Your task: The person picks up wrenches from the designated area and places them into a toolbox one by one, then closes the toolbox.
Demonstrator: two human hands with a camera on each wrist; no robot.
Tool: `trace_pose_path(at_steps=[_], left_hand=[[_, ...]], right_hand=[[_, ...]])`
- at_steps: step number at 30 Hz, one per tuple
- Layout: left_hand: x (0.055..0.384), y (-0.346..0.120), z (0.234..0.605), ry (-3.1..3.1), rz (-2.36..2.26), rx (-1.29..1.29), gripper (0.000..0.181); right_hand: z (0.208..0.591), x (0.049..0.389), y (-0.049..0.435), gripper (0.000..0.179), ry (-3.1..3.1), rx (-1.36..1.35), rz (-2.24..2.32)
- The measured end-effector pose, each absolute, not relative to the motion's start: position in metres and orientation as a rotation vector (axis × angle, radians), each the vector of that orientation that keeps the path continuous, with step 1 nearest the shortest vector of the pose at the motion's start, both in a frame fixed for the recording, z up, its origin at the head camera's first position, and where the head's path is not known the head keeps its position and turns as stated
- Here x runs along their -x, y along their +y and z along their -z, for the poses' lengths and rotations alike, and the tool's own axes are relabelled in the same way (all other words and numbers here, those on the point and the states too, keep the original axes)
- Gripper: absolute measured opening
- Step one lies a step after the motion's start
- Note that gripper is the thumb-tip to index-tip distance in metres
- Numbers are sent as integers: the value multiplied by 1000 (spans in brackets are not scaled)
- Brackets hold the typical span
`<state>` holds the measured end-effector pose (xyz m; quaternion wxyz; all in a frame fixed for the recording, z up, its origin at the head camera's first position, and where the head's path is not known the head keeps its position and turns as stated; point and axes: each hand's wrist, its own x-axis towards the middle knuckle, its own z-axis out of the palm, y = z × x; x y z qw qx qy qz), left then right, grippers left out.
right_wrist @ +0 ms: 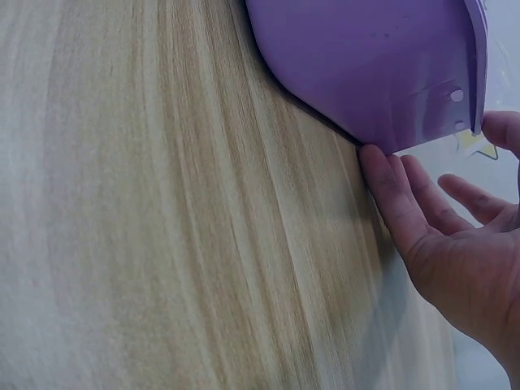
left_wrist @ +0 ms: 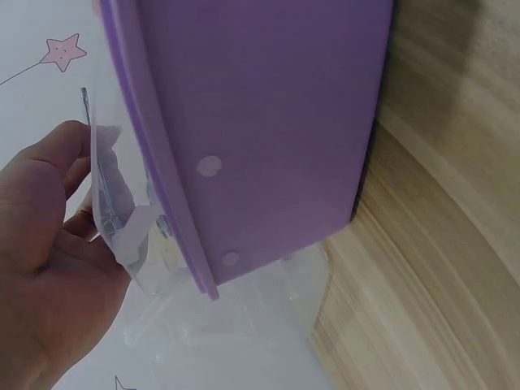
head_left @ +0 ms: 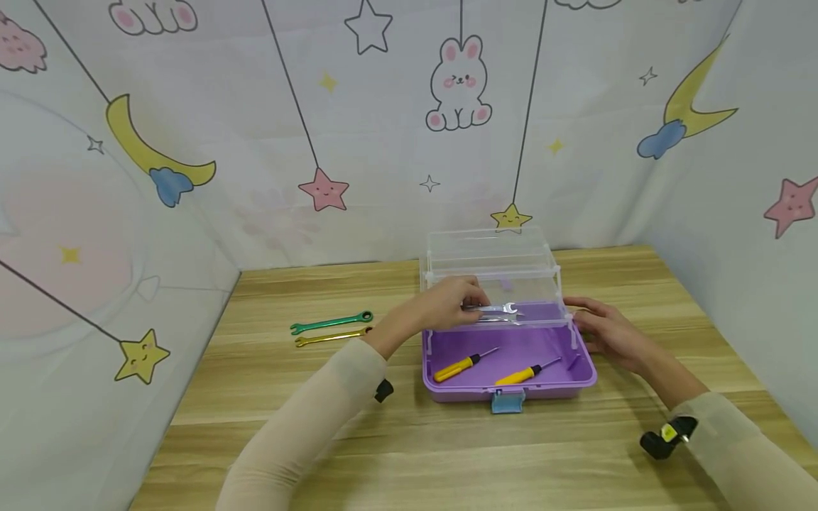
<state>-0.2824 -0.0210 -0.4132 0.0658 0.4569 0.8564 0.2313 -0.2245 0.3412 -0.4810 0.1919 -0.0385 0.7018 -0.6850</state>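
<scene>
My left hand (head_left: 452, 301) pinches a silver wrench (head_left: 495, 308) at the clear tray (head_left: 543, 323) of a purple toolbox (head_left: 447, 392). Its open-end head points right. Just below it in the head view lies another silver shape. From the left wrist, the wrench (left_wrist: 104, 183) stands between fingers and tray wall, partly hidden. My right hand (head_left: 610, 335) rests against the box's right rear corner, fingers extended; in the right wrist view, the thumb is at the rim and the fingertips (right_wrist: 375, 158) are low at the corner. Two yellow screwdrivers (head_left: 456, 368) (head_left: 519, 375) lie inside the box.
Left of the box, a green wrench (head_left: 329, 323) and a gold wrench (head_left: 329, 337) lie on the wooden table (head_left: 409, 454). The transparent lid (head_left: 488, 248) stands raised near the back curtain (head_left: 383, 142). A blue latch (head_left: 508, 402) hangs at the box's front.
</scene>
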Motion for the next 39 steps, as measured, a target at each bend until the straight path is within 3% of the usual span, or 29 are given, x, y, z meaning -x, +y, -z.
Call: trace_pose_path(at_steps=[10,20,39], left_hand=[[284,-17,420,2614,-657,-1357,19],[281,-25,416,2583,-676,-1305,22],[280,-105,393,2565,-1020,-1196,31]], right_hand=[[482,224,341,32,1969,83,1935],[483,224,340,53,2011,96,1882],[482,224,340,41,1967,93,1938]])
